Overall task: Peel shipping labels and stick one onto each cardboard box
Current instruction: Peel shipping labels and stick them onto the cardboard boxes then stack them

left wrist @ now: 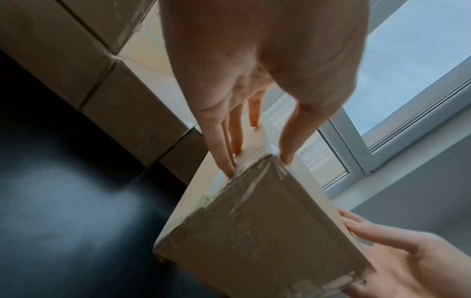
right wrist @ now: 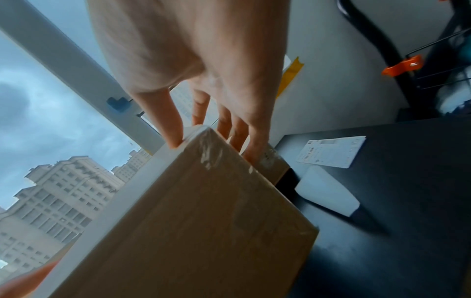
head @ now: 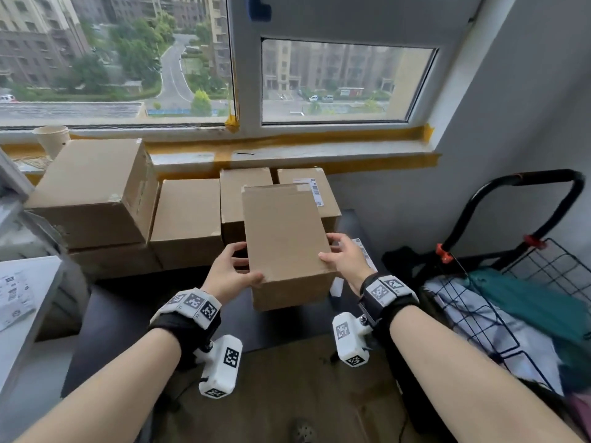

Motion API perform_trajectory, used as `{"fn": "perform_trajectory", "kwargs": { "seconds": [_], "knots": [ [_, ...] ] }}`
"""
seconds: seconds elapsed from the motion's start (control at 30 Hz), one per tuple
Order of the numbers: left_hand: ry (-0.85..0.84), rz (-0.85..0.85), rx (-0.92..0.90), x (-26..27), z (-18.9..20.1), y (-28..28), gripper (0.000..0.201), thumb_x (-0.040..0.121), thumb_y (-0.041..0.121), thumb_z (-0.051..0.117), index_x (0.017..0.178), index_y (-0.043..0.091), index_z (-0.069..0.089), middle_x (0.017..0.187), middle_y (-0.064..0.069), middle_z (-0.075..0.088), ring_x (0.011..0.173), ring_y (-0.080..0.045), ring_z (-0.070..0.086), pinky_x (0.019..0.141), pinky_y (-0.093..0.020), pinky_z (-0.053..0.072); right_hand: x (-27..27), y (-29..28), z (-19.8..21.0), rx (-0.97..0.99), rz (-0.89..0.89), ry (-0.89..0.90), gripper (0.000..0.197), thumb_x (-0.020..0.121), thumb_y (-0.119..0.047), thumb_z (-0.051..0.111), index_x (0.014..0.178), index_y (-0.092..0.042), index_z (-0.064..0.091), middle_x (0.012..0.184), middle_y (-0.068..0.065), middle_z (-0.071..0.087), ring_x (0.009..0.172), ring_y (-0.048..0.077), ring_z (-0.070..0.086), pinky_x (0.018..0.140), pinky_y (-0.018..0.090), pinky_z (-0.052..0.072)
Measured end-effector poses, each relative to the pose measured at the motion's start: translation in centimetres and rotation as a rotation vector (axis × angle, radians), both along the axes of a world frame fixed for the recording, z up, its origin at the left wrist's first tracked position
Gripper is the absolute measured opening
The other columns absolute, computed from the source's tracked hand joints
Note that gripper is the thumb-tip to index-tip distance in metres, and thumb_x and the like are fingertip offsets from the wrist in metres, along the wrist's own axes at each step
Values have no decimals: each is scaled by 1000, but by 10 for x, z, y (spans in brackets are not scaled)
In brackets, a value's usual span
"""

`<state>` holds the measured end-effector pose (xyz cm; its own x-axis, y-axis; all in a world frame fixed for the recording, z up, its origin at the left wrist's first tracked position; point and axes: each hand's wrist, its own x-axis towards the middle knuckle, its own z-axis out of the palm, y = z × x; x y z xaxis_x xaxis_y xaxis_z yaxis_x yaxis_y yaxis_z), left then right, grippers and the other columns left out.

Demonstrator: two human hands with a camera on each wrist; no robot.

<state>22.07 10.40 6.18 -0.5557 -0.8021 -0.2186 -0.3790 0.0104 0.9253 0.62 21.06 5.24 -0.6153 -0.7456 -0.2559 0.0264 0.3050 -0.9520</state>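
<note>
- The plain cardboard box [head: 284, 238] sits at the centre of the head view, held off the dark table [head: 128, 314] between both hands, its bare brown top face turned up and carrying no label.
- The left hand [head: 228, 271] grasps the box's near left corner: thumb on the top face, fingers [left wrist: 224, 145] curled down the side over clear packing tape.
- The right hand [head: 347, 259] grasps the near right corner the same way, thumb on top and fingers [right wrist: 239, 133] wrapped onto the far side.
- Judging by how it rides on fingertips alone, the box is probably light. Its walls look stiff and the edges crisp, so it should take a firm squeeze without buckling.
- The taped edges look glossy and may be slippery; bare cardboard just beside the tape looks the safer place to take hold.
- Gripping opposite corners, as now, leaves the broad top face free for a label.
- A loose shipping label [right wrist: 331, 151] lies flat on the table at right centre of the right wrist view, with a white sheet [right wrist: 328, 193] just below it. It will be thin and floppy, and likely best lifted by a corner.
- Behind the held box, at centre of the head view, a box with a label [head: 311, 190] stands against the wall under the window sill [head: 287, 155]; larger stacked boxes [head: 96, 193] fill the left centre.
- A wire cart [head: 511, 282] stands at lower right.
</note>
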Motion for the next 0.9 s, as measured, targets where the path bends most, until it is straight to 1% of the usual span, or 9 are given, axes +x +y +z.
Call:
{"fn": "perform_trajectory", "kwargs": {
  "seconds": [0.1, 0.17, 0.23, 0.27, 0.37, 0.43, 0.57, 0.7, 0.9],
  "knots": [
    [-5, -29, 5, 1, -10, 14, 75, 71, 8, 78, 135, 18, 40, 107, -10, 60, 101, -20, 60, 87, -38, 53, -5, 22, -4, 25, 14, -35, 53, 84, 5, 60, 132, -15, 49, 116, 14, 58, 107, 29, 60, 73, 31, 56],
    [-1, -37, 25, 2, -18, 21, 73, 71, 9, 78, 133, 19, 42, 104, -8, 61, 103, -22, 60, 88, -39, 53, -5, 33, -9, 47, 20, -68, 53, 83, 5, 59, 131, -17, 51, 114, 13, 60, 98, 27, 63, 71, 29, 55],
    [-4, -49, 45, 2, -27, 27, 71, 72, 7, 78, 133, 18, 43, 104, -8, 61, 106, -22, 59, 86, -40, 53, -4, 40, -17, 77, 24, -88, 53, 83, 6, 60, 130, -18, 50, 107, 8, 62, 92, 25, 65, 77, 34, 56],
    [-13, -53, 54, 3, -32, 28, 70, 72, 6, 77, 132, 17, 43, 104, -9, 61, 106, -23, 59, 86, -41, 54, -3, 40, -22, 96, 25, -94, 54, 83, 6, 60, 131, -18, 50, 107, 8, 63, 94, 27, 65, 82, 37, 56],
    [-45, -51, 97, 4, -46, 28, 72, 73, 3, 75, 135, 14, 40, 106, -12, 60, 104, -25, 59, 84, -42, 55, 3, 34, -37, 141, 37, -84, 61, 80, 8, 62, 135, -15, 48, 120, 17, 61, 104, 33, 64, 91, 43, 54],
    [-73, -46, 135, 2, -55, 23, 73, 75, 1, 72, 138, 14, 37, 114, -17, 58, 104, -27, 60, 83, -41, 55, 6, 26, -46, 167, 56, -70, 64, 79, 10, 61, 137, -14, 46, 127, 20, 57, 110, 33, 61, 93, 43, 52],
    [-113, -35, 190, -3, -68, 13, 75, 79, -3, 66, 143, 13, 30, 127, -21, 54, 104, -28, 60, 75, -35, 53, 6, 12, -61, 221, 79, -29, 60, 80, 9, 59, 135, -10, 45, 128, 19, 54, 113, 30, 58, 91, 38, 52],
    [-122, -19, 204, -11, -75, 6, 78, 79, -9, 63, 145, 10, 26, 136, -19, 48, 122, -31, 52, 79, -34, 50, 3, 1, -71, 253, 86, -6, 57, 82, 8, 60, 133, -10, 44, 133, 17, 53, 123, 27, 52, 98, 39, 49],
    [-192, 0, 181, -22, -80, 1, 77, 78, -10, 62, 144, 9, 27, 136, -16, 49, 124, -28, 50, 73, -31, 49, -1, -2, -76, 285, 96, 43, 56, 82, 9, 59, 134, -7, 44, 137, 14, 50, 131, 24, 45, 105, 40, 44]
  ]
}}
